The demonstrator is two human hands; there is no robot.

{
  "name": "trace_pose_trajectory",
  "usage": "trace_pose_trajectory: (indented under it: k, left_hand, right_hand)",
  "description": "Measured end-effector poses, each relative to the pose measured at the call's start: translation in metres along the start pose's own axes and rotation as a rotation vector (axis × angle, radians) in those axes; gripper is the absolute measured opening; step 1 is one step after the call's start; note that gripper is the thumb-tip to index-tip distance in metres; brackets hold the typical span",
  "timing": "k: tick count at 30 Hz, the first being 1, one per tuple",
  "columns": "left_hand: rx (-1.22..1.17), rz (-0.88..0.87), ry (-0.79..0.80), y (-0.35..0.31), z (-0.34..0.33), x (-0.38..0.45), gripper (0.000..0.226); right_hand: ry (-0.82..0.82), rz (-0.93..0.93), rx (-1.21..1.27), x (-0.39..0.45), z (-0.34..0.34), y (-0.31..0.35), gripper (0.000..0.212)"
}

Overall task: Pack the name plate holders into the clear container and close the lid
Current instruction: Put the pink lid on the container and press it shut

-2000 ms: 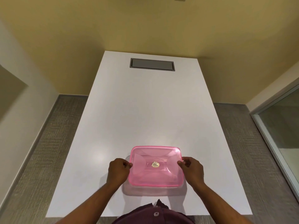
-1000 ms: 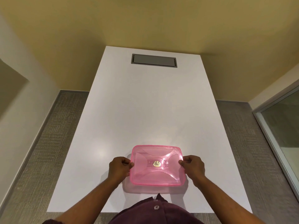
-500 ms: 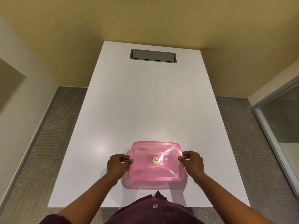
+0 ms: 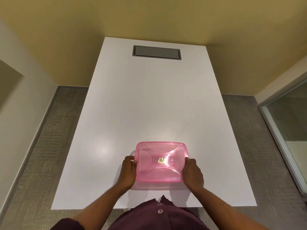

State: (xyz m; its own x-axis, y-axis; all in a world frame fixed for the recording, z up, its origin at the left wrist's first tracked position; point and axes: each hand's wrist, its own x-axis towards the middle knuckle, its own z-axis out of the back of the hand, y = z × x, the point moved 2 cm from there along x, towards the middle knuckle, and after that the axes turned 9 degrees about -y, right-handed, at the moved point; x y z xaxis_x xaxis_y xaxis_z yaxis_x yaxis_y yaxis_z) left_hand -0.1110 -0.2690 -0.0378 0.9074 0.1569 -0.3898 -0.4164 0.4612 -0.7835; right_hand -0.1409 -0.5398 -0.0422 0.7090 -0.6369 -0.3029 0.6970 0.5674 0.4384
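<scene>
A container with a translucent pink lid (image 4: pixel 160 161) sits on the white table (image 4: pixel 149 105) near its front edge. A small gold sticker marks the lid's middle. My left hand (image 4: pixel 127 173) grips the container's left side, fingers curled at the lid's edge. My right hand (image 4: pixel 192 173) grips its right side the same way. The lid lies flat over the container. Through the pink plastic I cannot make out any name plate holders, and none lie on the table.
A grey rectangular hatch (image 4: pixel 157 52) is set into the table's far end. Grey carpet runs along both sides of the table. A glass panel (image 4: pixel 289 130) stands at the right, and yellow walls close the far end.
Both hands have slid a little nearer along the container's sides, staying on its edges. The view has tilted slightly; the container stays in place on the table.
</scene>
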Motion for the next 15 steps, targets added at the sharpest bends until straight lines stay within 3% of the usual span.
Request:
trace_pose_trajectory:
  k: [6, 15]
  left_hand:
    - [0.153, -0.112, -0.014, -0.005, -0.006, -0.014, 0.013]
    - [0.136, -0.130, -0.021, -0.008, -0.006, -0.016, 0.013]
  right_hand:
    - [-0.034, 0.048, -0.097, 0.003, -0.002, -0.002, 0.043]
    - [-0.017, 0.049, -0.015, 0.002, -0.005, -0.004, 0.035]
